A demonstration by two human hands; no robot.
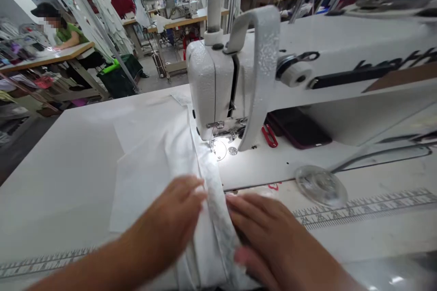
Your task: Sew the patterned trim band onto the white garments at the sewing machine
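Observation:
A white fabric (143, 191) lies on the sewing machine table, and its folded strip (216, 204) runs up to the lit presser foot (212, 144). My left hand (177, 218) is closed on the fabric just left of the strip, its bent fingers held together and somewhat blurred. On the strip's right edge rests my right hand (262, 227), open, with fingers stretched flat toward the machine and the thumb apart over the cloth. The white sewing machine (211, 77) stands straight ahead, with the fabric edge passing beside its needle area. The needle itself is hard to make out.
Right of the needle lie red-handled snips (269, 136) and a dark phone (300, 129). A clear round dish (321, 185) sits near a printed ruler strip (358, 209). Farther back, a person in green (70, 32) sits at another table (51, 57).

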